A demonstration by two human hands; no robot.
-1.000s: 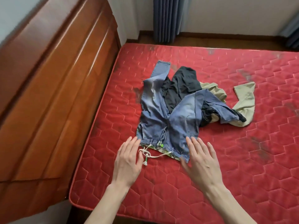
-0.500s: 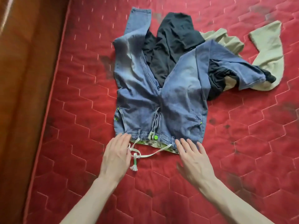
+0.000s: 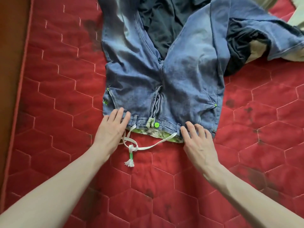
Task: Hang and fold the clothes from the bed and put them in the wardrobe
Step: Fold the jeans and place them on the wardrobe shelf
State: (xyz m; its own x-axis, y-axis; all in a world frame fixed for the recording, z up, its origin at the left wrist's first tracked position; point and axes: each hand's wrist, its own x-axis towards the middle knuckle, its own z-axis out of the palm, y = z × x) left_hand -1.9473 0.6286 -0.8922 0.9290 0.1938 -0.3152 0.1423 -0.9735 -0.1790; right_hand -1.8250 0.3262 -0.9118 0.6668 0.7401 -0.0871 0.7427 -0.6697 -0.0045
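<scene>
Since the earlier frame, both hands have been advanced onto the waistband of the jeans (image 3: 148, 76), spread unfolded near the mattress's (image 3: 57, 71) left edge. The left hand (image 3: 110, 129) lies flat; the right hand's (image 3: 198, 142) fingers are lightly bent, gripping nothing. No garment appears folded or hung yet.

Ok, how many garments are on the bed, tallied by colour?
Blue: 1, the jeans
Black: 1, a garment under the jeans
Beige: 1, a garment at the right edge, mostly out of view
Total: 3
</scene>
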